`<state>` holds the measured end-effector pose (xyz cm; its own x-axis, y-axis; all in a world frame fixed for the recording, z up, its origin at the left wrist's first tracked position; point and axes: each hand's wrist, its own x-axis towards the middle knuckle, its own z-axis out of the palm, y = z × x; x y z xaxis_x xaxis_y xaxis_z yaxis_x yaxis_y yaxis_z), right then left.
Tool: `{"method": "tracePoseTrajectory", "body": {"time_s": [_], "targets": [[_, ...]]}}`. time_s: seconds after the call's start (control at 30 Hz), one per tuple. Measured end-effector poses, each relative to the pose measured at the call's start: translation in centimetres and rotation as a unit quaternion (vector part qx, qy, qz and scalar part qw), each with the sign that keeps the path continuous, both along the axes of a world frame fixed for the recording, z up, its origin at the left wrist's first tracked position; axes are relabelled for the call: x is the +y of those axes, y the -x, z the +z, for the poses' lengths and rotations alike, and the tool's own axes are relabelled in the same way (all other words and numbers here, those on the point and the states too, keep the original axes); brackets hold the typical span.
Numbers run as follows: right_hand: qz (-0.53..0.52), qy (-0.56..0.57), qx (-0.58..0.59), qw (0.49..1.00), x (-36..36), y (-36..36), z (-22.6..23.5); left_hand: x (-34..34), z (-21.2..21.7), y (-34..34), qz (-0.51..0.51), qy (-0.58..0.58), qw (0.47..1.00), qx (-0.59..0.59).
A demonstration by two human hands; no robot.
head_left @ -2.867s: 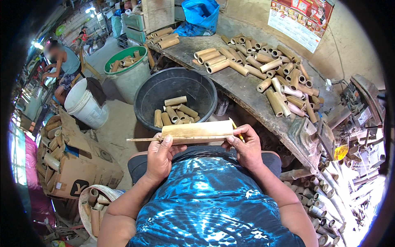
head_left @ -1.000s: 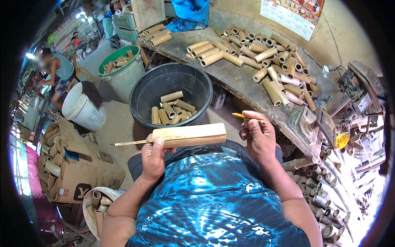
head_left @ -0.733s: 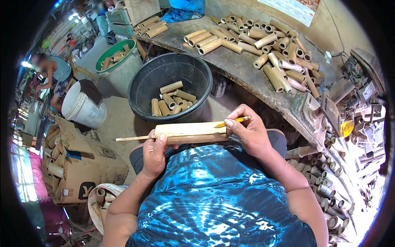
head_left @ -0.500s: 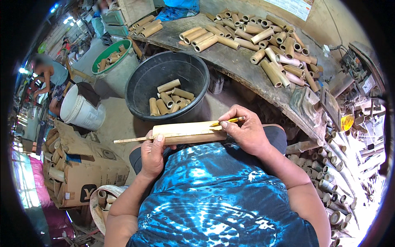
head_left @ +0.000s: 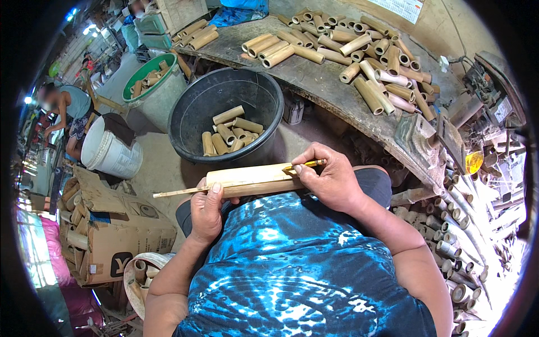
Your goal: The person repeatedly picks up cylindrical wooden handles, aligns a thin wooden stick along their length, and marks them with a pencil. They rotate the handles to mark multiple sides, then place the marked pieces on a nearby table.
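A pale bamboo tube (head_left: 247, 175) lies crosswise over my lap, in front of my blue tie-dye shirt. Along it runs a thin wooden strip (head_left: 174, 192), whose left end sticks out past the tube. My left hand (head_left: 206, 210) is closed round the tube's left end, its thumb pressing the strip down. In my right hand (head_left: 331, 175) a yellow pencil (head_left: 315, 163) is pinched between thumb and fingers, its tip on the tube near the right end. The fingers of my left hand under the tube are mostly hidden.
Ahead stands a black tub (head_left: 182, 132) holding cut bamboo pieces. Behind it a workbench (head_left: 314, 78) carries heaped bamboo tubes (head_left: 387, 62). At left are a white bucket (head_left: 115, 154), a green-rimmed bin (head_left: 163, 98), a cardboard box (head_left: 132, 241) and a person (head_left: 73, 104). More bamboo (head_left: 449, 236) lies right.
My right hand and the pencil have shifted slightly left along the tube. My left hand stays on the tube and strip. The view has tilted a little.
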<state>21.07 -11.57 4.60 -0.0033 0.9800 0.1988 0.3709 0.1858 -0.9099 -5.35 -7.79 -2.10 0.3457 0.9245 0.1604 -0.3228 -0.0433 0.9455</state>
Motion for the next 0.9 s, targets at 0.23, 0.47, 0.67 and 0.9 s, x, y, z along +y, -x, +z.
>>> {"method": "tracePoseTrajectory", "body": {"time_s": [0.23, 0.47, 0.67, 0.9], "targets": [[0.018, 0.040, 0.014, 0.999, 0.0, -0.2, 0.3, -0.1, -0.2, 0.0, 0.004, -0.003, 1.000, 0.006], [0.024, 0.022, 0.024, 0.999, 0.2, -0.6, -0.2, -0.1, 0.0, -0.1, 0.002, -0.003, 1.000, 0.015], [-0.036, -0.034, 0.021, 0.999, 0.6, 0.0, 1.3, -0.4, 0.3, -0.5, 0.014, -0.004, 1.000, 0.011], [0.123, 0.013, 0.020, 0.992, 2.0, 4.5, 2.2, -0.7, 0.7, -0.9, 0.018, -0.041, 0.998, 0.032]]}}
